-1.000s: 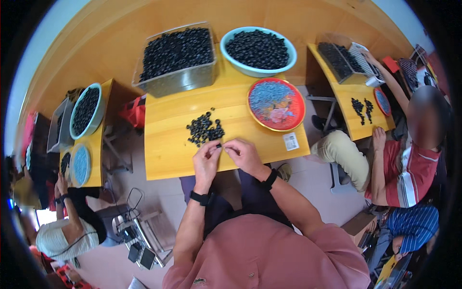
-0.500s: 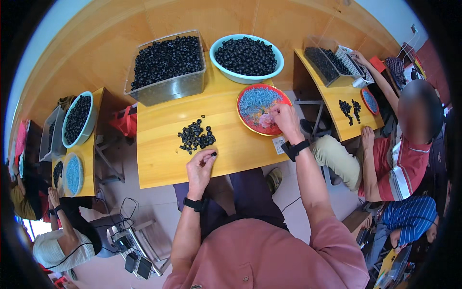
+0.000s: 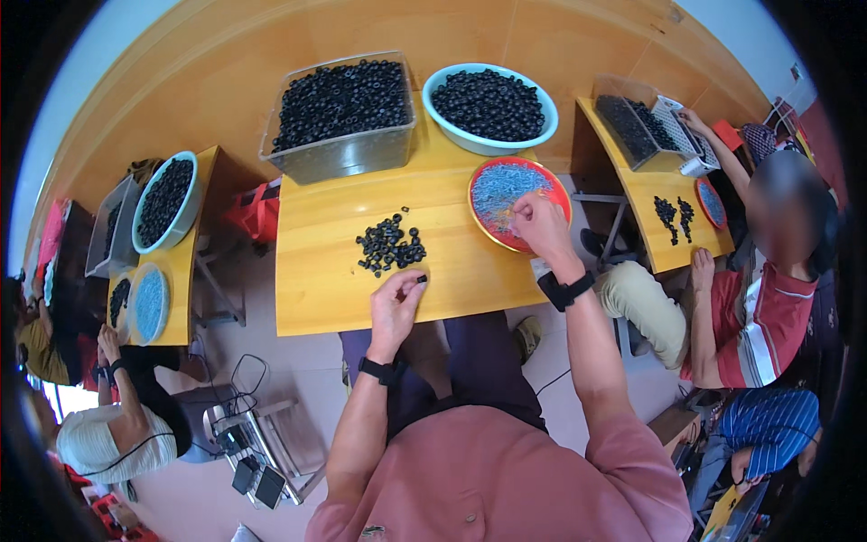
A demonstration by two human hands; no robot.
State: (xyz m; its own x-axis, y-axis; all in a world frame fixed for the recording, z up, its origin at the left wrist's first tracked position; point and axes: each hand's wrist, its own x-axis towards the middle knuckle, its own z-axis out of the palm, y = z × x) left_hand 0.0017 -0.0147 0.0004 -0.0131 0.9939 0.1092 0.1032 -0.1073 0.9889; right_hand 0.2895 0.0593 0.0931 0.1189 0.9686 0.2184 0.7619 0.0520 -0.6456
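Right fingers over red tray, black pieces nearby, bin, basin behind

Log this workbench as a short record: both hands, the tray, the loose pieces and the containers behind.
Left hand: pinches one small black piece near the front edge of the table
Right hand: over the tray; cannot tell whether the fingertips hold anything
Tray: round, red, with thin blue pieces
Loose black pieces: heap on the table, left of the tray
Tub: clear, rectangular, full of black pieces
Basin: light blue, round, full of black pieces, right of the tub
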